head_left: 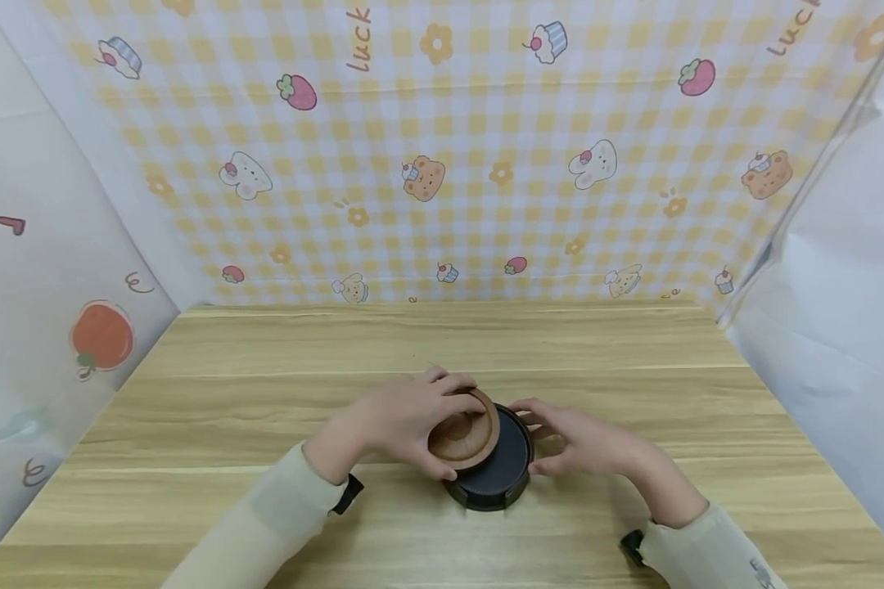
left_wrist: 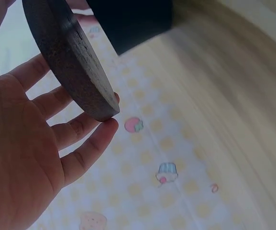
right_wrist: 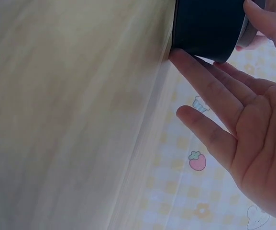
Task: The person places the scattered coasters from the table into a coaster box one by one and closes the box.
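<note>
My left hand (head_left: 411, 419) grips a round brown wooden coaster (head_left: 462, 446) by its edge, thumb at the near side and fingers over the far side. The coaster is tilted and overlaps the left part of a round black coaster holder (head_left: 486, 501). Inside that holder a black disc (head_left: 507, 462) shows a dark, smooth top. On the other side, my right hand (head_left: 582, 438) holds the holder's right edge between thumb and fingers. In the left wrist view the coaster's thick edge (left_wrist: 75, 72) appears dark. The right wrist view shows fingers against the holder's side wall (right_wrist: 207, 31).
Everything stands on a wood-grain table (head_left: 265, 393). A yellow checked cloth (head_left: 471, 229) with printed figures hangs behind the table's far edge. White sheets close off the left wall (head_left: 51, 270) and the right wall (head_left: 840, 270).
</note>
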A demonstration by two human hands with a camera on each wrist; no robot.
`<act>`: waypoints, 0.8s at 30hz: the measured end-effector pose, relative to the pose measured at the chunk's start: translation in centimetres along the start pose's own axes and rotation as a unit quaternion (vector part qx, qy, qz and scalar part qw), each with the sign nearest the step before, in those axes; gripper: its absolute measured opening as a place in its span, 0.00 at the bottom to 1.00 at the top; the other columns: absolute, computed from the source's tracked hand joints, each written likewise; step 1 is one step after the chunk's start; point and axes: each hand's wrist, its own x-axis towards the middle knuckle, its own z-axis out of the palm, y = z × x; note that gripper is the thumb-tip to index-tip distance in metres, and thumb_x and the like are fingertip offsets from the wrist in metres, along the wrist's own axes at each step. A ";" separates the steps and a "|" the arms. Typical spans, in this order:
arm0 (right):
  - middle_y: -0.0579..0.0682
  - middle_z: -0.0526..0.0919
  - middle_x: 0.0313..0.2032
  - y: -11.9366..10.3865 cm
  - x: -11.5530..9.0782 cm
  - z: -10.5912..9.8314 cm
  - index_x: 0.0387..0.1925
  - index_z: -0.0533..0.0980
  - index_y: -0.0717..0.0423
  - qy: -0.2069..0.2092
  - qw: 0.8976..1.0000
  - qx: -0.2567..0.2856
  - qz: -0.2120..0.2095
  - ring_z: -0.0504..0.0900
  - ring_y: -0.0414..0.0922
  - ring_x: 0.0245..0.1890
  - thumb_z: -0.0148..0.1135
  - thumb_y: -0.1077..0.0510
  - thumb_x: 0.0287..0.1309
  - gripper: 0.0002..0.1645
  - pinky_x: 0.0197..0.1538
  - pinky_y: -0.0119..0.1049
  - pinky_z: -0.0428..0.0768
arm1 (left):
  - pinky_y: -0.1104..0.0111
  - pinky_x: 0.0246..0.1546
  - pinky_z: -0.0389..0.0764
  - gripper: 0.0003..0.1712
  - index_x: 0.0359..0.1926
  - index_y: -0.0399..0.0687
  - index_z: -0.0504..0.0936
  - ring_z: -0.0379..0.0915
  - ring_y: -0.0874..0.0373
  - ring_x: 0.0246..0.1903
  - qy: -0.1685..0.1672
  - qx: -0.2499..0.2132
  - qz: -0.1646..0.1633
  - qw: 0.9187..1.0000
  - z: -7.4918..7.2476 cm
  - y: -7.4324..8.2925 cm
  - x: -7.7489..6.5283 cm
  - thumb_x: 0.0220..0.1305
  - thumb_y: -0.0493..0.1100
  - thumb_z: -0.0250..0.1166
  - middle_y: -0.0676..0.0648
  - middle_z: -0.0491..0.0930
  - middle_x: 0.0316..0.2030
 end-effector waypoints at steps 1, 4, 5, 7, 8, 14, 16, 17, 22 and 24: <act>0.64 0.69 0.68 0.0 0.0 0.0 0.73 0.57 0.57 0.000 1.000 -0.001 -0.002 0.80 0.59 0.59 0.67 0.50 0.62 0.45 0.61 0.53 0.76 | 0.57 0.58 0.76 0.46 0.68 0.59 0.71 0.64 0.50 0.65 -0.002 -0.001 0.002 1.000 0.1 0.2 0.1 0.50 0.66 0.73 0.46 0.63 0.72; 0.64 0.70 0.68 0.0 0.0 0.0 0.73 0.57 0.58 0.002 1.000 -0.007 -0.005 0.80 0.58 0.59 0.67 0.50 0.62 0.45 0.61 0.52 0.76 | 0.58 0.59 0.75 0.45 0.68 0.60 0.70 0.64 0.51 0.65 -0.005 0.004 0.009 1.000 0.3 0.5 0.8 0.50 0.66 0.72 0.47 0.63 0.72; 0.64 0.70 0.68 0.1 0.0 0.0 0.73 0.57 0.58 0.003 1.000 -0.008 -0.004 0.80 0.58 0.59 0.67 0.49 0.62 0.45 0.61 0.52 0.77 | 0.57 0.59 0.75 0.45 0.68 0.60 0.70 0.64 0.50 0.65 -0.006 0.008 0.012 1.000 0.3 0.7 1.0 0.50 0.66 0.72 0.47 0.63 0.72; 0.64 0.70 0.67 0.1 0.0 0.1 0.73 0.57 0.59 0.004 1.000 -0.012 -0.004 0.80 0.58 0.59 0.68 0.49 0.62 0.45 0.60 0.51 0.77 | 0.56 0.60 0.75 0.46 0.69 0.61 0.70 0.63 0.50 0.66 -0.011 0.020 0.019 1.000 0.4 1.0 1.4 0.50 0.67 0.72 0.47 0.63 0.72; 0.64 0.70 0.67 0.1 0.1 0.1 0.73 0.57 0.59 0.005 1.000 -0.012 -0.004 0.80 0.58 0.59 0.68 0.49 0.62 0.46 0.61 0.51 0.77 | 0.55 0.60 0.75 0.46 0.69 0.62 0.70 0.63 0.50 0.66 -0.012 0.024 0.023 0.999 0.5 1.2 1.6 0.50 0.68 0.72 0.47 0.63 0.72; 0.62 0.71 0.67 0.1 0.1 0.2 0.73 0.57 0.59 0.004 1.000 -0.009 -0.007 0.79 0.58 0.60 0.68 0.49 0.61 0.46 0.62 0.51 0.76 | 0.56 0.55 0.77 0.47 0.69 0.63 0.69 0.65 0.51 0.64 -0.018 0.046 0.039 0.998 0.9 1.8 2.3 0.49 0.70 0.71 0.48 0.64 0.71; 0.62 0.71 0.67 0.1 0.1 0.2 0.73 0.57 0.59 0.004 1.000 -0.010 -0.013 0.78 0.58 0.60 0.67 0.49 0.62 0.45 0.62 0.51 0.76 | 0.56 0.53 0.78 0.47 0.69 0.63 0.69 0.65 0.51 0.63 -0.016 0.043 0.041 0.998 1.1 1.9 2.3 0.48 0.69 0.71 0.48 0.64 0.71; 0.62 0.71 0.67 0.2 0.1 0.2 0.73 0.57 0.59 0.004 1.000 -0.009 -0.014 0.78 0.58 0.61 0.67 0.49 0.62 0.45 0.62 0.51 0.76 | 0.56 0.52 0.78 0.47 0.69 0.63 0.69 0.65 0.51 0.63 -0.016 0.042 0.041 0.998 1.1 1.9 2.4 0.48 0.69 0.71 0.48 0.64 0.71; 0.63 0.70 0.67 0.2 0.0 0.1 0.72 0.57 0.59 0.003 1.000 -0.007 -0.017 0.78 0.59 0.61 0.67 0.50 0.62 0.44 0.61 0.51 0.76 | 0.57 0.51 0.77 0.47 0.69 0.64 0.69 0.64 0.52 0.64 -0.019 0.041 0.039 0.998 1.3 2.0 2.4 0.48 0.70 0.71 0.49 0.64 0.72; 0.64 0.70 0.67 0.2 0.0 0.0 0.73 0.57 0.59 0.003 1.000 -0.008 -0.018 0.78 0.59 0.61 0.67 0.49 0.62 0.45 0.61 0.51 0.76 | 0.57 0.51 0.77 0.48 0.69 0.64 0.69 0.63 0.52 0.65 -0.021 0.046 0.042 0.998 1.3 2.1 2.4 0.49 0.70 0.71 0.50 0.63 0.71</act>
